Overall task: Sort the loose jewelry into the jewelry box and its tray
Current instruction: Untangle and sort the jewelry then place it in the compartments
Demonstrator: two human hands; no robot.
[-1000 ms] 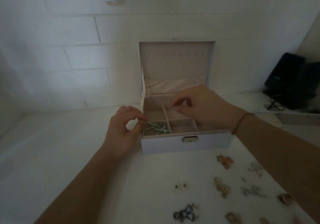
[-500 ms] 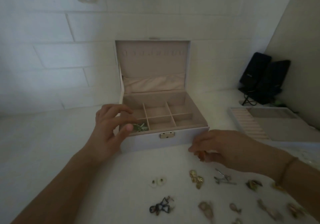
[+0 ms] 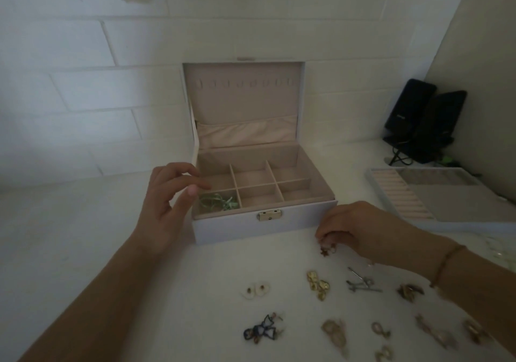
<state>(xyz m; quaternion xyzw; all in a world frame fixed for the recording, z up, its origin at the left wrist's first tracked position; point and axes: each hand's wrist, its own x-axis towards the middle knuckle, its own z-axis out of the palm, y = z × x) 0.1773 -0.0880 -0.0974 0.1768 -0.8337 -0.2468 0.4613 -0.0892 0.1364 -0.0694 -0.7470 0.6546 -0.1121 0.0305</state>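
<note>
1. Jewelry lay loose on the white counter in front of the box, which stood open with its lid upright against the wall.
2. Inside the box, six small compartments sat at the left and one long one at the right; a green piece lay in the front-left compartment.
3. At the box's front-left corner, the left hand hovered with its fingers loosely bent and spread, thumb near the rim, holding nothing.
4. Just off the box's front-right corner, the right hand was curled down over the counter, its fingertips pinching a small gold earring with a star dangling from it.
5. Whether that earring touched the counter could not be told.
6. Near that hand lay a gold cluster, a silver piece and a brown piece.
7. Closer to the person lay a white pair, a blue piece and several pale gold pieces, the last of them blurred.
8. The tray sat on the counter well to the right of the box, with ring rolls along its left part.
</note>
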